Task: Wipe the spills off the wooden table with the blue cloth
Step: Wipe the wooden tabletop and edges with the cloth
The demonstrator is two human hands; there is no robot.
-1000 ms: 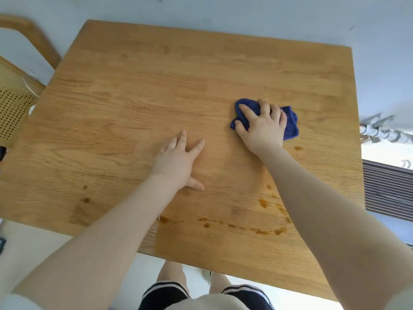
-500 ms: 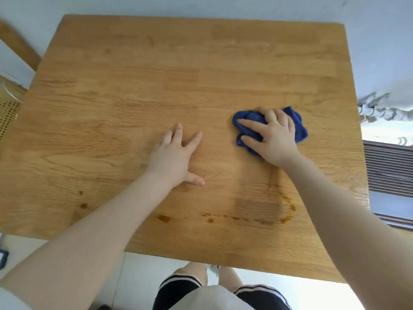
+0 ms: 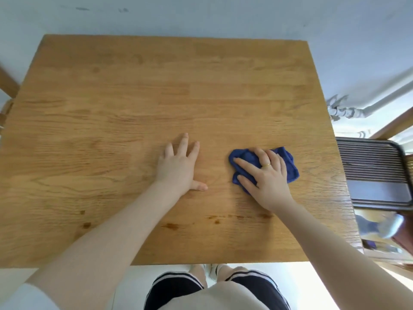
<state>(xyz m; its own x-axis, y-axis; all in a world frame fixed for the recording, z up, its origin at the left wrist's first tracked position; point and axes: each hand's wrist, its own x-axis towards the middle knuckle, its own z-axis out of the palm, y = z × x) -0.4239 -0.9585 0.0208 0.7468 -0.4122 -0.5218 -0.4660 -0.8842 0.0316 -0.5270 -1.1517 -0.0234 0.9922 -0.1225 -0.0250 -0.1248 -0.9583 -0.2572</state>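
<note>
The wooden table (image 3: 134, 97) fills the view. My right hand (image 3: 268, 180) lies with spread fingers on the crumpled blue cloth (image 3: 291, 167) and presses it onto the right part of the tabletop. My left hand (image 3: 178, 166) rests flat on the wood near the middle, fingers straight, a little left of the cloth. Brown spill spots (image 3: 172, 225) lie in a row near the front edge, running right toward my right forearm, and two smaller drops (image 3: 86, 224) sit further left.
A dark slatted tray (image 3: 375, 173) stands just past the table's right edge, with blurred items below it. A wooden chair part (image 3: 7, 86) shows at the left edge. A pale wall runs behind the table.
My right hand has slid the cloth toward the front of the table. The spots by my right forearm have faded. My left hand has stayed flat in place.
</note>
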